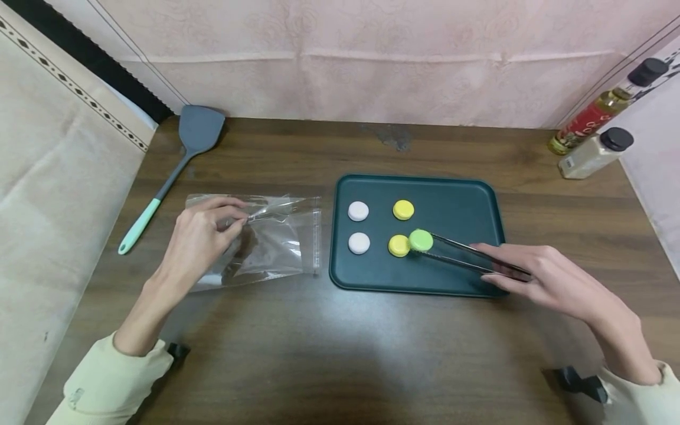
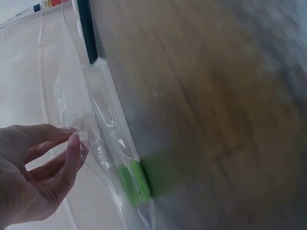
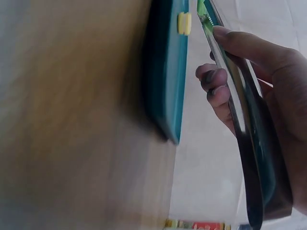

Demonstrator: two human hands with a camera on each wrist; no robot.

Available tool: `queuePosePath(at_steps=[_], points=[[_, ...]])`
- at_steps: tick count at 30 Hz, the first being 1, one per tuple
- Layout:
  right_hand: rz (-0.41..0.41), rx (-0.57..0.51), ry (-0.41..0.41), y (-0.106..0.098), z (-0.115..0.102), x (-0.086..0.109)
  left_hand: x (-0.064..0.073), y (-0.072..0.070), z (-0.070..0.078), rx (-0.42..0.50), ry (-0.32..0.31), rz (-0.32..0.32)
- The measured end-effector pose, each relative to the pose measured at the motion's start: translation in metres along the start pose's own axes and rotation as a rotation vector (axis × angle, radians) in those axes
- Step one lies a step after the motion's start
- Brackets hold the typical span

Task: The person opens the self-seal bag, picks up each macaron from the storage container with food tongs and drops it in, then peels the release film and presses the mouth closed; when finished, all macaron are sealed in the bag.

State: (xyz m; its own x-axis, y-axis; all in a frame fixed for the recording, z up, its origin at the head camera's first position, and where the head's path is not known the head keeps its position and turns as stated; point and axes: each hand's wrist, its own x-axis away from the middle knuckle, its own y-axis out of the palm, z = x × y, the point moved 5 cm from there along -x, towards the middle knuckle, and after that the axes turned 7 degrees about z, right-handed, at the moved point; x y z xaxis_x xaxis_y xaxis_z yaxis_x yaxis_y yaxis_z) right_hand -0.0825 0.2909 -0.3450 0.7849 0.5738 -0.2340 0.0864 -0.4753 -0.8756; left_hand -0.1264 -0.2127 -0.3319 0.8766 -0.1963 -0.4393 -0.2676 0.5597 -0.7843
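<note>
My left hand (image 1: 202,236) pinches the upper layer of a clear plastic bag (image 1: 276,242) lying on the table. In the left wrist view, green round pieces (image 2: 140,179) show through the bag (image 2: 108,115); the hand hides them from the head view. My right hand (image 1: 552,283) grips metal tongs (image 1: 462,260), whose tips hold a light green round piece (image 1: 421,240) above a dark teal tray (image 1: 451,206). On the tray are two yellow pieces (image 1: 403,209) and two white pieces (image 1: 358,211). The green piece partly overlaps the nearer yellow one in the head view.
A grey spatula (image 1: 199,130) with a mint handle lies at the left of the wooden table (image 1: 329,354). An oil bottle (image 1: 589,121) and a black-capped jar (image 1: 592,156) stand at the back right. Pale cloth (image 1: 372,77) hangs behind the table.
</note>
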Motion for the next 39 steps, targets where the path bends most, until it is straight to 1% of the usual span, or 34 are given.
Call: queuePosePath(at_steps=[3,5,10,12,14,19,23,26,29,35,39], points=[[-0.022,-0.032,-0.063,0.004,-0.010,-0.018,0.000,-0.001,0.000,-0.005,0.004,0.007],[-0.051,-0.068,-0.095,0.010,-0.019,-0.032,0.000,-0.001,0.000,-0.007,0.005,0.009],[-0.154,-0.146,-0.068,0.031,-0.046,-0.068,0.001,0.000,-0.001,0.017,0.014,0.007],[-0.194,-0.155,-0.066,0.042,-0.057,-0.084,0.001,-0.001,-0.001,0.019,0.020,0.011],[-0.215,-0.153,-0.083,0.052,-0.068,-0.099,0.001,-0.001,-0.001,0.018,0.024,0.013],[-0.224,-0.111,-0.128,0.068,-0.085,-0.129,0.001,-0.002,-0.001,0.019,0.021,0.000],[-0.228,-0.077,-0.141,0.076,-0.089,-0.149,0.001,-0.002,0.000,0.017,0.027,-0.006],[-0.246,-0.081,-0.145,0.082,-0.090,-0.162,0.002,-0.002,0.001,0.020,0.036,-0.002],[-0.259,-0.081,-0.171,0.092,-0.094,-0.176,0.002,-0.002,0.001,0.028,0.039,0.000],[-0.286,-0.080,-0.222,0.113,-0.108,-0.202,0.002,-0.001,0.002,0.031,0.045,-0.009],[-0.287,-0.082,-0.237,0.124,-0.115,-0.214,0.001,0.000,0.003,0.048,0.048,-0.004]])
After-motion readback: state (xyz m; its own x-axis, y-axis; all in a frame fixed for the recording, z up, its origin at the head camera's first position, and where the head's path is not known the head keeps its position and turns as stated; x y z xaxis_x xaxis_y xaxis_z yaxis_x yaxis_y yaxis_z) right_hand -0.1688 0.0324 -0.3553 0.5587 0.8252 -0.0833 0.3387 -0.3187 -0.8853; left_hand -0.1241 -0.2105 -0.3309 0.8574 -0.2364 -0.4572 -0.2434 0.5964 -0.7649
